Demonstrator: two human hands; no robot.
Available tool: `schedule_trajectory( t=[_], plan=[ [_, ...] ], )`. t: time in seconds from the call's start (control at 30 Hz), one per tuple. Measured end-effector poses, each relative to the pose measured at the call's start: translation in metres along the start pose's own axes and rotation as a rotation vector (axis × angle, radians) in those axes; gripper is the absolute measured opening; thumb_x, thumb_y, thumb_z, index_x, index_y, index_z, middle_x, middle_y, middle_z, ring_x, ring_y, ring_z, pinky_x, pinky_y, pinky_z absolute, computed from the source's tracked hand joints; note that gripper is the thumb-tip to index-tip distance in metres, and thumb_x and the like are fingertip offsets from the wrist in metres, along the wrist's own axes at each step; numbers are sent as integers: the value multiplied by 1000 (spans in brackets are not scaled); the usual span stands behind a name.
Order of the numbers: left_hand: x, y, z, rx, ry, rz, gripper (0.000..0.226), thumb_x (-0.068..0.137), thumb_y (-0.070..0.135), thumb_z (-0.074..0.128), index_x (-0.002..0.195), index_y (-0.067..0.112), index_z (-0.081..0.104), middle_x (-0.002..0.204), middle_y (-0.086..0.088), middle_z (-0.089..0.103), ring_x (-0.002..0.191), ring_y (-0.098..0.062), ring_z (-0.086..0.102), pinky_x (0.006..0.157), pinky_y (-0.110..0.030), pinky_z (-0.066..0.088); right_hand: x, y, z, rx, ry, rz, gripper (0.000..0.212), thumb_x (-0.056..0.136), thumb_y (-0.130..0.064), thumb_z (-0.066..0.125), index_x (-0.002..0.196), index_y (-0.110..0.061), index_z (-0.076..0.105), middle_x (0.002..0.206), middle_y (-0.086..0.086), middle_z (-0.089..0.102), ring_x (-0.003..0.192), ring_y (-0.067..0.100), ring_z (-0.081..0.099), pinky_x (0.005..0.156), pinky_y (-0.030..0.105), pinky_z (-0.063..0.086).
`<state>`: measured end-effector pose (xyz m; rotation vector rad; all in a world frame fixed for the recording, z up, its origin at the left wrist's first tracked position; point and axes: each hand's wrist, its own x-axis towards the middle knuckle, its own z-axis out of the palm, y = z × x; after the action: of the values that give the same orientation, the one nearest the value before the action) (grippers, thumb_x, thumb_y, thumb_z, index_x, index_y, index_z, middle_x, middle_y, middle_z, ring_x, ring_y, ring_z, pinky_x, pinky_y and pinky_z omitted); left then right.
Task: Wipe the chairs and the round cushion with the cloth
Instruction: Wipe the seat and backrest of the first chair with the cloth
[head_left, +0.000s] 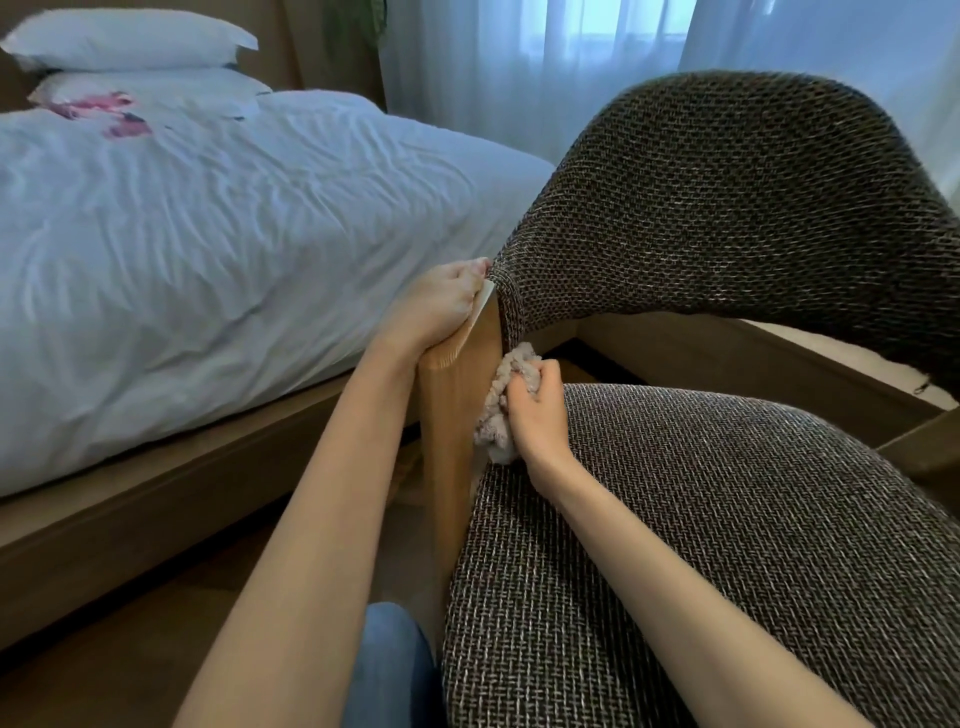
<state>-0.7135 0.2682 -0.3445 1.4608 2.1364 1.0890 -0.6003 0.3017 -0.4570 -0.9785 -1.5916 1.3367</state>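
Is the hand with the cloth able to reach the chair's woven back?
Probably yes. The right hand, gripping the cloth, sits just below the backrest, with open space between. The left hand holds the wooden post off to the side.

Brown woven chair (727, 218), wooden armrest (447, 415), crumpled pale cloth (494, 423) bunched against armrest

Chair (727, 545): coarse woven fabric, smooth matt wood; cloth (501, 410) nubby.
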Motion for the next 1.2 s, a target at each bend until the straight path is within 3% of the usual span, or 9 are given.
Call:
schedule_trajectory(
  t=[0.17, 0.3, 0.43, 0.6, 0.73, 0.83, 0.97, 1.07, 1.2],
  plan=[
    [-30, 26, -1, 269, 220, 117, 38, 99, 20, 47, 136, 19, 51, 140, -3, 52, 129, -20, 46, 103, -25, 32, -5, -26, -49, -100, -187, -192, 4, 95, -17, 56, 98, -19, 54, 105, 4, 57, 97, 14, 55, 86, 25, 44],
    [-52, 60, 24, 214, 253, 304, 41, 96, 17, 50, 136, 24, 51, 142, 3, 50, 128, -14, 46, 106, -27, 32, 0, -46, -108, -241, -90, -265, 14, 99, -19, 49, 112, -21, 53, 117, -5, 43, 114, 5, 39, 95, 12, 29],
    [-58, 87, 82, 167, 106, 359, 45, 97, 16, 47, 142, 21, 43, 145, 2, 43, 131, -16, 42, 107, -31, 33, -3, -48, -174, -504, -5, -218, 38, 100, -27, 24, 116, -28, 58, 106, -22, 37, 102, -5, 25, 95, 18, 18],
    [-61, 92, 166, 205, -179, 276, 49, 100, 18, 42, 148, 17, 32, 151, -3, 34, 136, -22, 36, 110, -35, 33, -30, -22, -246, -588, 0, -115, 48, 85, 11, 38, 124, -9, 58, 122, -3, 54, 119, 9, 46, 90, 2, 28],
    [-64, 98, 225, 180, -376, 300, 51, 100, 25, 42, 148, 13, 29, 150, -11, 32, 137, -28, 32, 114, -40, 26, -48, -21, -291, -653, 128, -129, 49, 86, 7, 43, 120, -22, 61, 110, -11, 59, 95, -5, 53, 85, 11, 39],
    [-63, 99, 262, 245, -435, 351, 56, 99, 37, 41, 149, 19, 25, 153, -12, 27, 142, -31, 20, 118, -45, 13, -55, -39, -320, -831, 281, -337, 41, 84, 6, 49, 113, -19, 66, 114, -5, 62, 103, -1, 52, 91, 6, 35],
    [-63, 91, 295, 337, -502, 282, 73, 85, 68, 42, 148, 41, 17, 159, -3, 13, 145, -35, 5, 117, -52, 3, -56, -63, -359, -1185, 422, -431, 31, 88, -2, 54, 113, -14, 66, 126, 2, 58, 122, 19, 49, 99, 31, 39],
    [-62, 90, 304, 366, -403, 288, 73, 75, 76, 43, 140, 50, 24, 152, -2, 26, 139, -34, 20, 111, -54, 15, -51, -72, -385, -1356, 499, -365, 33, 89, -8, 54, 121, -11, 63, 129, 9, 57, 120, 28, 49, 93, 38, 43],
    [-50, 88, 307, 228, -269, 300, 49, 84, 48, 58, 130, 37, 43, 121, -5, 51, 113, -29, 50, 95, -44, 44, -39, -76, -403, -1338, 491, -123, 37, 99, -30, 45, 134, -19, 52, 127, 13, 60, 112, 36, 55, 86, 41, 45]
  ],
)
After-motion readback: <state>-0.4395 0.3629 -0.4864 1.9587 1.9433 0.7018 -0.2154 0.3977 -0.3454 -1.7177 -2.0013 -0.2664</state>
